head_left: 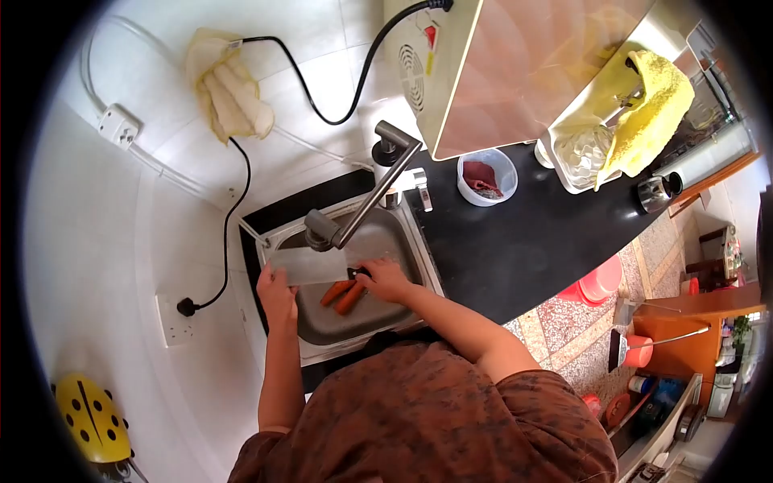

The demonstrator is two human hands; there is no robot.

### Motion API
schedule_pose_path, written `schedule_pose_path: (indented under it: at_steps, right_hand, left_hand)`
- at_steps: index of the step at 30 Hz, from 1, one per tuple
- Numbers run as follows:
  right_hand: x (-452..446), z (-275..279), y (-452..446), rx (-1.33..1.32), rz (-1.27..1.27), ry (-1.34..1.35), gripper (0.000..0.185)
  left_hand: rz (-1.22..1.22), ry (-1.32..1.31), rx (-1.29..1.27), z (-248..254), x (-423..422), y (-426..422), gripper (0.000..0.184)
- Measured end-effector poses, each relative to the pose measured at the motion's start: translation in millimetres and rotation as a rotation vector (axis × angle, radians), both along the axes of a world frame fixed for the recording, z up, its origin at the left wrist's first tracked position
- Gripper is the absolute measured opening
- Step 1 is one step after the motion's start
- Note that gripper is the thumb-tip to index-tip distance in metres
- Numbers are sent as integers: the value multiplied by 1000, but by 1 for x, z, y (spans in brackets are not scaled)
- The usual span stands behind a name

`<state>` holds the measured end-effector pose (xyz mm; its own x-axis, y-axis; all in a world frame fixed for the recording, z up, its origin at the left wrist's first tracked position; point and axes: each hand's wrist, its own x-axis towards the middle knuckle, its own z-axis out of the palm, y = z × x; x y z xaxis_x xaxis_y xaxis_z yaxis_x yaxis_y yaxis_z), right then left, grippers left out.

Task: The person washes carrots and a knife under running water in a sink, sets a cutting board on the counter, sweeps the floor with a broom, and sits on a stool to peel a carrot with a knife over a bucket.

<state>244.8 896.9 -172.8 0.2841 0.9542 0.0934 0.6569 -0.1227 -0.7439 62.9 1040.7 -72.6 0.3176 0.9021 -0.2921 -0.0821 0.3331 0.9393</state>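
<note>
My right hand (385, 279) is wrapped round the dark handle of a cleaver (312, 267), holding it over the sink (318, 326). At the far end of the broad blade, the fingers of my left hand (279, 295) are closed on its edge. Two orange carrots (349, 299) lie on the sink bottom just below the blade, partly hidden by it and by my right hand. Above the cleaver, the grey head of the faucet (378, 193) reaches over the basin and covers part of the blade's upper side.
On the black counter (499, 258) stands a white tub (487, 193) with dark red contents. Beyond it are a dish rack (576, 165) with a yellow towel (656, 105) and a large box-shaped appliance (515, 80). Black cables (233, 209) hang along the tiled wall at the left.
</note>
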Motion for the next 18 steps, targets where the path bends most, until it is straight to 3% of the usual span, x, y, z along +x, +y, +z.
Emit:
schedule_pose_path:
  at_steps: [2, 4, 7, 11, 13, 15, 17, 18]
  right_hand:
    - [-4, 0, -8, 5, -1, -95, 26]
    - [-5, -1, -12, -100, 7, 21, 36]
    - [-4, -3, -17, -122, 0, 119, 43]
    - [3, -6, -21, -32, 1, 177, 34]
    - [4, -16, -18, 1, 0, 180, 27]
    - [5, -11, -16, -109, 6, 140, 24]
    - [4, -2, -16, -128, -17, 127, 21]
    - [4, 0, -16, -149, -41, 112, 17]
  left_hand:
    - [-37, -15, -30, -1, 10, 7, 27]
    - [-69, 133, -27, -1, 23, 4, 28]
    - [-121, 16, -71, -19, 34, 8, 27]
    - [-164, 6, -195, -64, 32, 22, 28]
    - [-33, -136, -393, -80, 35, 17, 28]
    - [-60, -137, -376, -109, 34, 13, 27]
    - [-264, 83, -60, -122, 41, -4, 33]
    - [-252, 79, -59, -116, 43, -14, 33]
